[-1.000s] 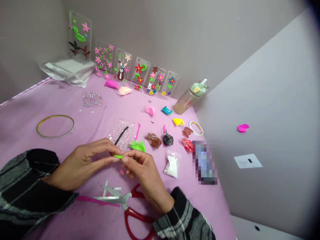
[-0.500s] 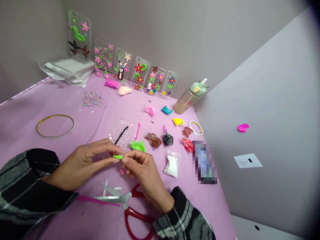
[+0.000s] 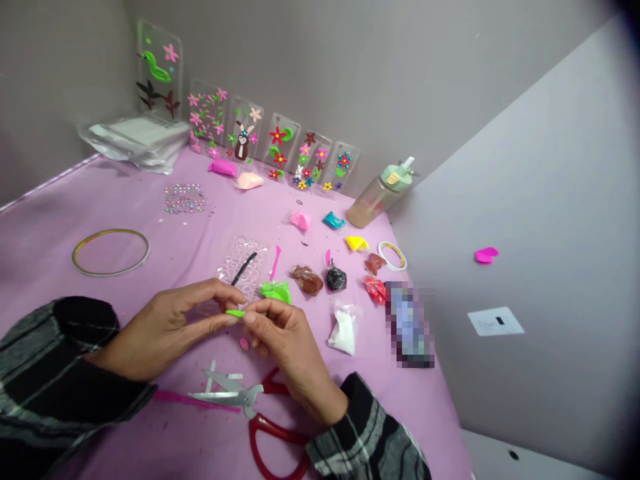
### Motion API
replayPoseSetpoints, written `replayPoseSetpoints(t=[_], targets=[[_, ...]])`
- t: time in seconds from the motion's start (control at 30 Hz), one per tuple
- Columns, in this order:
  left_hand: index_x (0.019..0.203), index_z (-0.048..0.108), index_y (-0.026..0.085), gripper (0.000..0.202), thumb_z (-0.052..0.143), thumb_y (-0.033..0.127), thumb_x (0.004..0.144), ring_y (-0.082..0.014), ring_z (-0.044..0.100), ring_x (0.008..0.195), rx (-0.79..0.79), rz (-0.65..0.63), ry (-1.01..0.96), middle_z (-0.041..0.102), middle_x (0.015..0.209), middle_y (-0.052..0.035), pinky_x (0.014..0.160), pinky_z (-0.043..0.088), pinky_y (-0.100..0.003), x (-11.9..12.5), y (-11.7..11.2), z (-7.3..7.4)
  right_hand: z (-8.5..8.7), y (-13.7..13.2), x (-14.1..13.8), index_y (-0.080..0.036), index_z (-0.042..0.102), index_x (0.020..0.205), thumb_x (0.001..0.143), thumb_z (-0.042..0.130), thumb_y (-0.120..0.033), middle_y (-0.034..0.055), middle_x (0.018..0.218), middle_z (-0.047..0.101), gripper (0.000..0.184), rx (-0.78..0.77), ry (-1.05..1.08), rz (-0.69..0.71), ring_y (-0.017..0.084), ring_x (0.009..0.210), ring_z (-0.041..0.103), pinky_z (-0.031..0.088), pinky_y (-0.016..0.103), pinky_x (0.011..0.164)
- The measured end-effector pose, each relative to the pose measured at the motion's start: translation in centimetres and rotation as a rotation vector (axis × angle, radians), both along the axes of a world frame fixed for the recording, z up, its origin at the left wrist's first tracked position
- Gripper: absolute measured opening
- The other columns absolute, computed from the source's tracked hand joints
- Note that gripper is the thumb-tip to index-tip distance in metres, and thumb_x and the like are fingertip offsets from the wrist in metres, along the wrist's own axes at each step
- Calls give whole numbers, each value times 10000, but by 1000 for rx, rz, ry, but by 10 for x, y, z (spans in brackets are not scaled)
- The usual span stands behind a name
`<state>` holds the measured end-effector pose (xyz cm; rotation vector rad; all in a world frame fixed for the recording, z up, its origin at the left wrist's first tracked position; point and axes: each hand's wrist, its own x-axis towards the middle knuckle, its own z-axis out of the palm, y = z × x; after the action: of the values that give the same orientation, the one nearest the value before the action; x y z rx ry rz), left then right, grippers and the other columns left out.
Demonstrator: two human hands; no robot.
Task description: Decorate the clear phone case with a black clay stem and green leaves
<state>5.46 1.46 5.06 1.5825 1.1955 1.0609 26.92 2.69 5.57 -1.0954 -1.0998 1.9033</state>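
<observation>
A small piece of bright green clay (image 3: pixel 235 313) is pinched between the fingertips of both hands. My left hand (image 3: pixel 173 327) comes in from the left, its thumb under the clay and index finger curved above. Closed at the clay's right end is my right hand (image 3: pixel 283 340), thumb and index finger pressed together. Just beyond my hands lie a bag of green clay (image 3: pixel 276 291) and a clear patterned phone case (image 3: pixel 241 263) with a black strip on it. Below my hands rest open scissors (image 3: pixel 247 398) with red handles, and a pink stick (image 3: pixel 195 401).
Bagged clays lie to the right: brown (image 3: pixel 307 280), black (image 3: pixel 337 278), white (image 3: pixel 344 332) and red (image 3: pixel 375 290). A blurred-out phone (image 3: pixel 409 325) lies near the table's right edge. Decorated cases (image 3: pixel 207 120) and a bottle (image 3: pixel 375 197) stand at the back. A bangle-like tape ring (image 3: pixel 111 253) lies left.
Almost nothing differs. Both hands keep the green clay in the same spot, with only a slight shift of the fingers.
</observation>
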Motion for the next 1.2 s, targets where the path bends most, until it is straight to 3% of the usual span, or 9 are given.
replayPoseSetpoints(t=[0.4, 0.57, 0.97, 1.2], targets=[[944, 880, 297, 167, 761, 389, 1017, -160, 781, 862, 7, -90, 1, 833, 906, 21, 815, 596, -181, 1, 1, 1, 2, 0, -1, -204, 775, 860, 738, 1044, -555, -57, 660, 675, 458, -26, -17, -15, 100, 564, 541, 386, 243, 591], [966, 863, 279, 246, 765, 490, 1045, -188, 775, 873, 24, -79, 48, 820, 916, -5, 811, 609, -224, -1, -1, -2, 4, 0, -1, -215, 763, 817, 775, 1022, -563, -53, 627, 668, 436, -21, -57, 2, 95, 537, 478, 376, 250, 587], [932, 841, 285, 435, 729, 684, 1064, -149, 771, 814, 100, -74, 56, 804, 870, 25, 772, 596, -185, 1, -1, -2, 2, 0, -1, -215, 775, 819, 738, 1037, -598, -44, 643, 653, 471, -27, -36, 2, 111, 567, 486, 366, 265, 605], [921, 838, 283, 358, 762, 601, 1068, -138, 762, 803, 108, -74, 39, 792, 861, 33, 767, 585, -172, 1, -1, -2, 3, -1, -1, -212, 769, 817, 748, 1029, -613, -32, 652, 654, 483, -21, -68, 19, 110, 561, 449, 345, 269, 595]])
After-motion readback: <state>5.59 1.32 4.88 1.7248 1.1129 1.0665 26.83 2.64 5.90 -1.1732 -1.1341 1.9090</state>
